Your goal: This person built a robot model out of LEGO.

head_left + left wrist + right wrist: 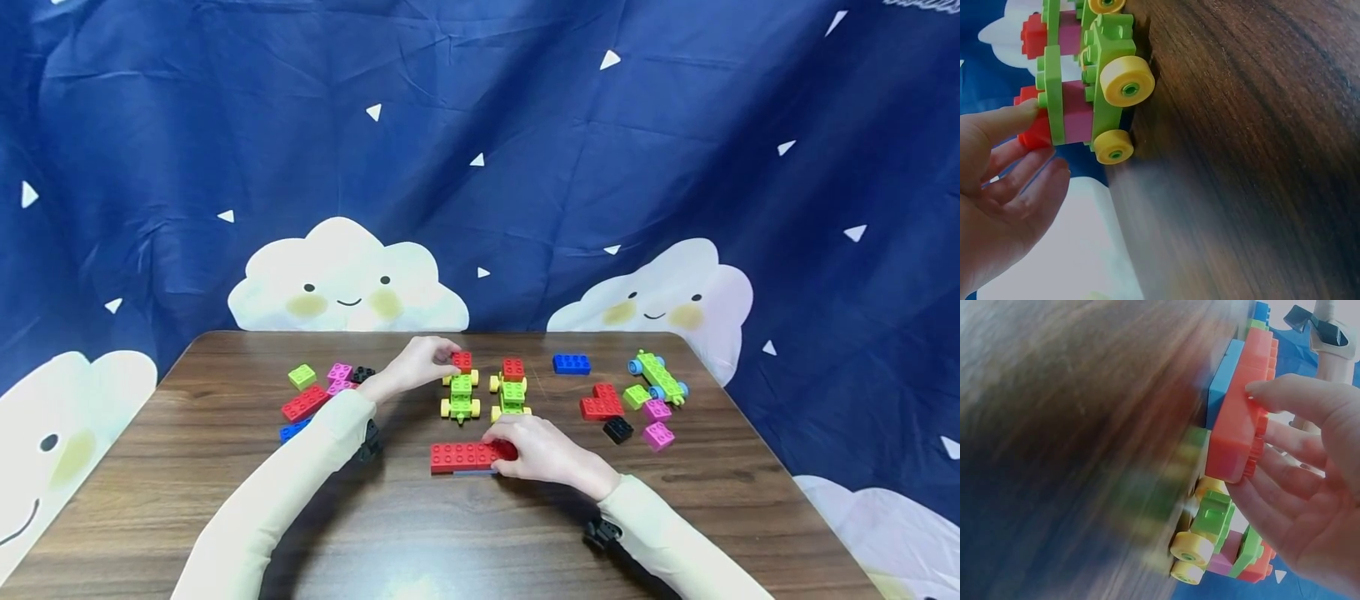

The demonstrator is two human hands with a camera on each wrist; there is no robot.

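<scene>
My left hand (411,367) pinches the red brick (463,360) on top of a toy car (461,388) built of bricks. In the left wrist view, that car has a green wheeled base (1107,56), yellow wheels (1127,81) and a pink brick (1077,112) under a green one. With thumb and fingers, my right hand (542,450) grips the right end of a long red brick bar (459,456). A blue brick (1222,381) sits beneath the bar, as the right wrist view shows. Beyond this hand stands a second, similar toy car (513,393).
Left on the wooden table (420,533) lie a red brick (305,403), a green brick (302,377) and pink, black and blue ones. To the right are a blue brick (572,364), red bricks (602,403), a black brick (618,429), pink bricks and a green wheeled base (660,379).
</scene>
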